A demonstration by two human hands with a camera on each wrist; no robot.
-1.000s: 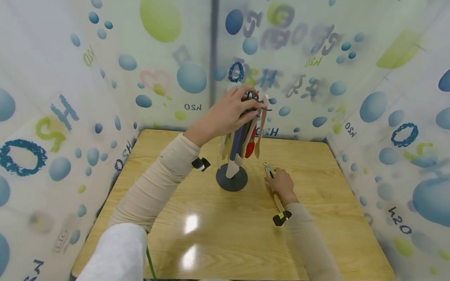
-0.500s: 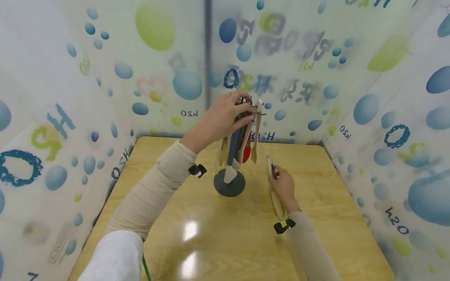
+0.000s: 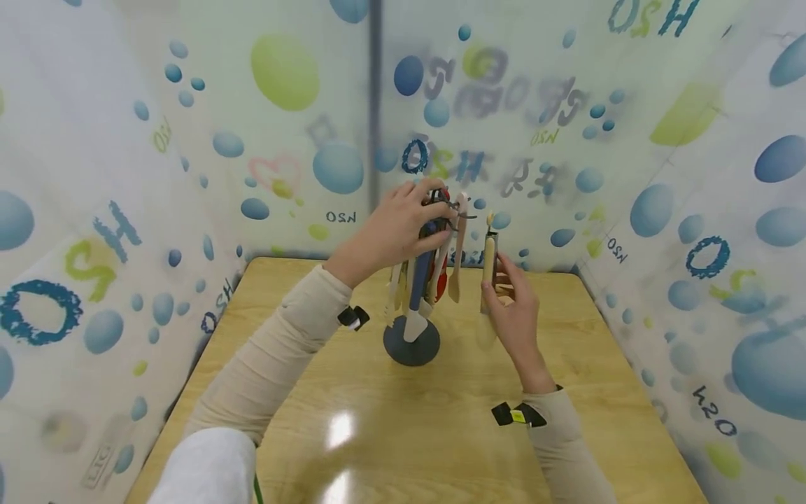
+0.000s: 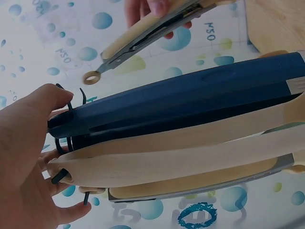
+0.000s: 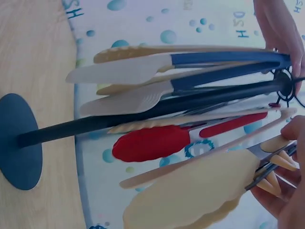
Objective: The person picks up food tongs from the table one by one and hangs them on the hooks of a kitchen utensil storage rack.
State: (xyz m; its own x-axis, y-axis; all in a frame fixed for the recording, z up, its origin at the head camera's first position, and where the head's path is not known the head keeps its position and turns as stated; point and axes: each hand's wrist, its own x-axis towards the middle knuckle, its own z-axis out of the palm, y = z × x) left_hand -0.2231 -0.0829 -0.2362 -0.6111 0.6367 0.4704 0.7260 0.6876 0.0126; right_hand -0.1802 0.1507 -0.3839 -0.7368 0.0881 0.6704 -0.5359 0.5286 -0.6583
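My left hand (image 3: 390, 227) grips the top of a dark utensil stand (image 3: 412, 344), its fingers curled among the black hooks. From the hooks hang blue-handled tongs (image 5: 209, 59), red-tipped tongs (image 5: 152, 143) and pale wooden tongs (image 4: 157, 164). To the right of the stand, my right hand (image 3: 518, 301) holds cream-coloured tongs (image 3: 489, 266) above the table, upright with the hanging ring on top. In the left wrist view the ring (image 4: 91, 77) is near the hooks but apart from them. The cream heads point down in the right wrist view.
The wooden table (image 3: 352, 399) carries the stand near its middle. Patterned curtains (image 3: 283, 175) enclose the back and both sides. A green cord (image 3: 257, 490) shows at the front edge, beside the left sleeve.
My right hand has lifted the cream tongs from low over the table to near hook height, turning them upright. My left hand keeps its hold on the stand. The head view has tilted up slightly.
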